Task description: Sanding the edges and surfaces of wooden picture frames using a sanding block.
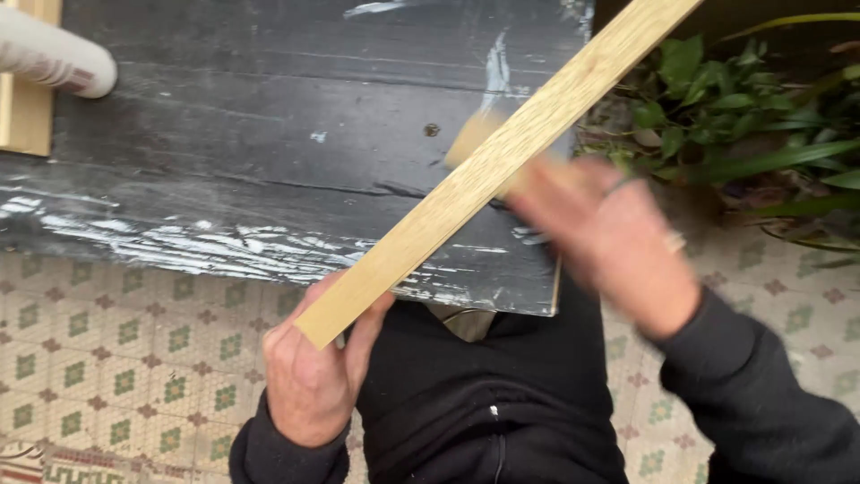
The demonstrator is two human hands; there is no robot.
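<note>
Left hand (pixel 309 376) grips pale wooden strip (pixel 502 161)

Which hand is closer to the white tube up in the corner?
Left. The left hand grips the wooden strip's near end, below the white tube; the blurred right hand is farther across the black board.

A long pale wooden strip (pixel 502 157) slants from lower left to upper right over a black, paint-streaked bench (pixel 269 152). The left hand (pixel 313 372) grips the strip's near end from below. The right hand (pixel 609 242), blurred, lies against the strip's middle, with something tan and blurred just beyond it. A white cylinder (pixel 54 56) rests at the bench's upper left on a pale wooden piece (pixel 27 121). Green plants (pixel 735 116) grow at right above a patterned tile floor (pixel 134 341).
</note>
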